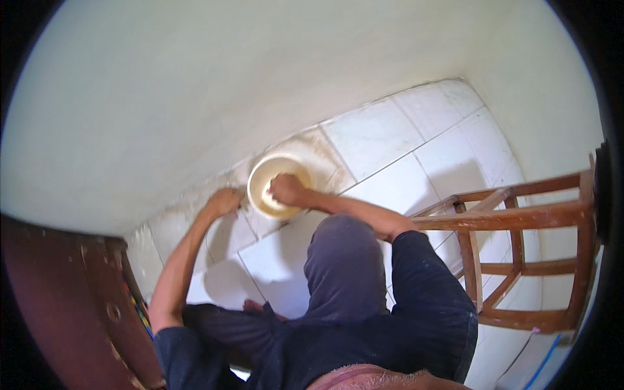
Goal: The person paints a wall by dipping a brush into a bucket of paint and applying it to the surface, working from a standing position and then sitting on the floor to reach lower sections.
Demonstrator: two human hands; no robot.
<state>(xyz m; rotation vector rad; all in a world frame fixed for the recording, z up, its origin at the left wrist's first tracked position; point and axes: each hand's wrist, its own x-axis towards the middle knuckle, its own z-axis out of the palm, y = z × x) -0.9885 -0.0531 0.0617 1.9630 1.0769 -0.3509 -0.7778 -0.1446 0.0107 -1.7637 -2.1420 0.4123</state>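
A cream-coloured round bowl or basin (300, 168) stands on the tiled floor (374, 144) close to the wall. Inside it is my right hand (286, 190), its fingers curled closed and pointing down. Something pale shows by the fingertips, too small to name. My left hand (225, 201) is low over the floor, just left of the bowl, near the foot of the wall. Its fingers are bent closed, and what they hold, if anything, is hidden. Around the bowl the tiles look dirty, with brownish smears.
A pale wall (227, 84) rises along the far side. To my right is a wooden stool or chair frame (513, 218), tipped on its side. A dark reddish-brown wooden cabinet or door (58, 292) stands at my left. A blue cord (545, 364) lies at lower right.
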